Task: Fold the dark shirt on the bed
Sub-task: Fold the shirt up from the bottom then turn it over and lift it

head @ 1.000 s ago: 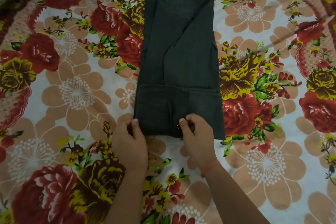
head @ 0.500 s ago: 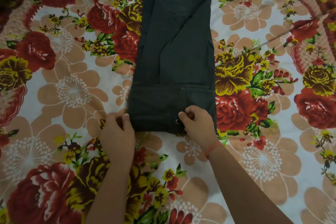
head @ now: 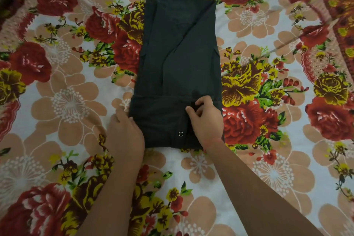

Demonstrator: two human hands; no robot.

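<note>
Two bare hands work at the near end of the dark shirt [head: 178,59], which lies flat on a floral bedsheet [head: 268,174] near the middle of the scene. Shirt is already folded into a long narrow panel running from near to far; sides turned in, a diagonal edge crossing the upper half from far right toward the centre.

Near end of the panel is doubled over: a horizontal band of cloth sits across the bottom, its far edge forming a straight line from left to right. A small metal snap [head: 180,133] shows on that band, near its near edge, slightly right of centre.

Left hand [head: 125,132] — at the near left corner of the shirt, back of hand up, fingers [head: 119,114] lying along the left edge of the band and touching it. Fingertips appear to tuck at or under the cloth edge; cannot tell whether it has a real hold or only presses.

Right hand [head: 206,119] — resting on the right half of the band, fingers curled in, thumb and forefinger pinched together on a small pucker of dark cloth at the band's far edge. A thin red thread [head: 212,141] circles that wrist.

Both forearms enter from the near edge, bare. Sheet pattern: red and yellow roses, tan blossoms on white. Darker fabric at far left corner, unclear.
</note>
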